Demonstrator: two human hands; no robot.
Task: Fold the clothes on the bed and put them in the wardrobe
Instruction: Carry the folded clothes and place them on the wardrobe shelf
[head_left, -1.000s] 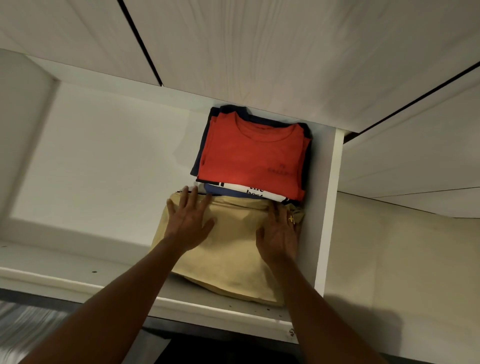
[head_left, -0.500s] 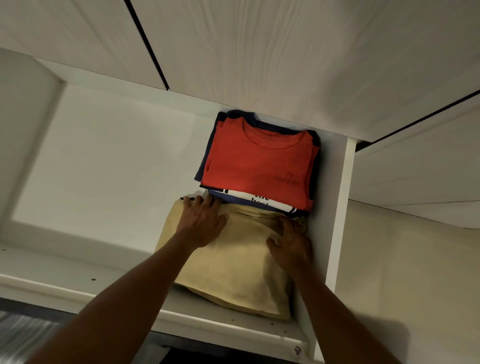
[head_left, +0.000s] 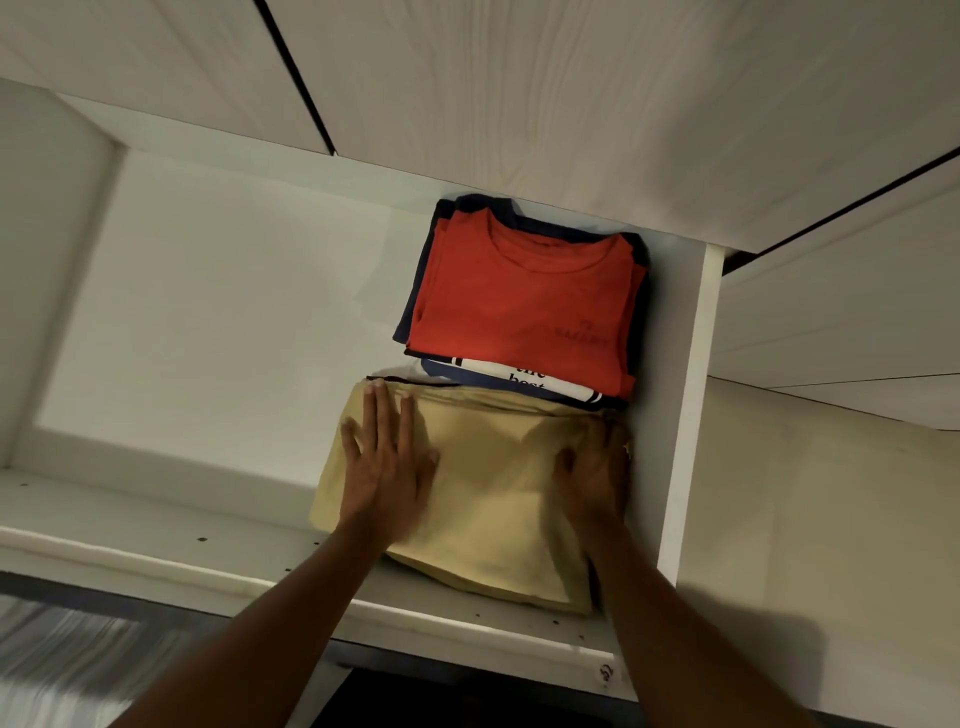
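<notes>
A folded tan garment (head_left: 488, 499) lies on the white wardrobe shelf (head_left: 156, 530), against the right side panel. My left hand (head_left: 384, 462) lies flat on its left part with fingers straight and spread. My right hand (head_left: 592, 478) presses its right part beside the panel, fingers slightly bent. Behind the tan garment sits a stack of folded shirts: a red T-shirt (head_left: 524, 306) on top, a white and navy printed shirt (head_left: 519, 376) and dark navy clothes under it.
The white side panel (head_left: 685, 415) bounds the shelf on the right. The left part of the shelf holds nothing visible, and its back wall (head_left: 218, 312) is white. Wood-grain wardrobe doors (head_left: 519, 93) hang above.
My left hand has flattened and slid back and left along the tan garment. My right hand stays at the garment's right edge. The view shifted slightly.
</notes>
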